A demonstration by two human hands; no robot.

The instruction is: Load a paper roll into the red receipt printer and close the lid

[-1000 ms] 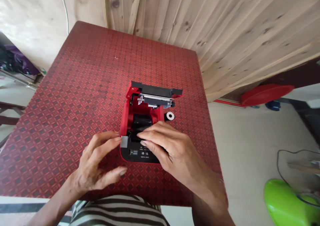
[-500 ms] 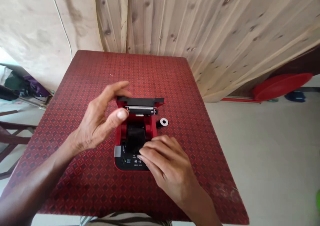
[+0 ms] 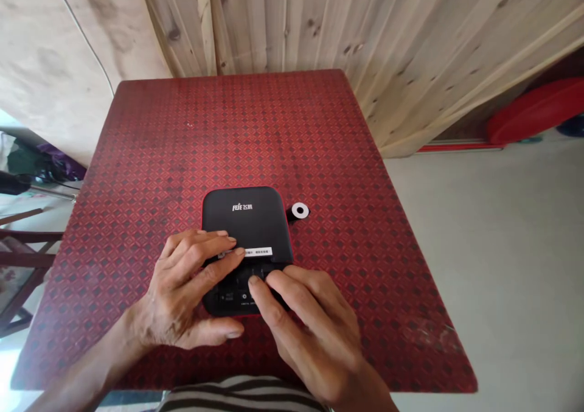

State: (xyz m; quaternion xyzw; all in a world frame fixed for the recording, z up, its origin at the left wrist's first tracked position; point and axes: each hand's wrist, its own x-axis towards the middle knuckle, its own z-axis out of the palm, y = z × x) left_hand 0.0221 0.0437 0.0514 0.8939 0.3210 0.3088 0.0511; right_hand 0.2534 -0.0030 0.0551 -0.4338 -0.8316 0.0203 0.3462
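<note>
A black label printer (image 3: 243,222) with red edges lies on the table, its lid down. My left hand (image 3: 182,290) rests with spread fingers on the lid's front part, by a white sticker strip (image 3: 258,252); its thumb is off the printer's near edge. Over the button panel (image 3: 230,298), the thumb and index finger of my right hand (image 3: 314,314) are close together at a dark strip (image 3: 244,274) below the lid edge. How firmly they hold it is hard to see. Right of the printer lies a small black roll with a white end (image 3: 300,210).
The table (image 3: 228,132) has a red patterned cover and stands against a wooden plank wall (image 3: 319,28). A dark wooden chair (image 3: 27,260) is at the left. A red round object (image 3: 538,111) leans at the far right above the pale floor (image 3: 456,229).
The printer lid was raised, with the black strip showing inside; now it is down. My left hand has come from beside the raised lid onto its top. My right hand stays by the front panel.
</note>
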